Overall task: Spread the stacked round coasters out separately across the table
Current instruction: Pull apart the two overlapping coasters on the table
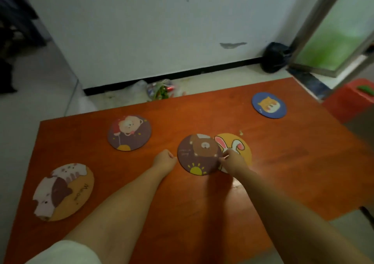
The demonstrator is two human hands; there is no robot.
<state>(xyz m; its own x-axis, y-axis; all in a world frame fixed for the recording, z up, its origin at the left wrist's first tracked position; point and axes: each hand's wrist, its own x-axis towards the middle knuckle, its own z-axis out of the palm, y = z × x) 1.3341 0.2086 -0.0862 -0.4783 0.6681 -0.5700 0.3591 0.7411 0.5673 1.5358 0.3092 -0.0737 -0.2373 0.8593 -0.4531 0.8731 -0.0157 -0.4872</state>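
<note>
Three coasters [129, 132] around overlapping pair [199, 154]

five round coasters [200, 154], two hands [165, 159], one table [283, 162]

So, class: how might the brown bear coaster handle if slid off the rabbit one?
The brown bear coaster looks thin and flat, so probably light. It overlaps the rabbit coaster, so it may drag that along. Being flat, it is unlikely to roll.

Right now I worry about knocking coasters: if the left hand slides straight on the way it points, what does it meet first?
Probably the brown bear coaster: the left hand points right, its knuckles almost at that coaster's left edge. Whether they already touch is unclear.
</note>
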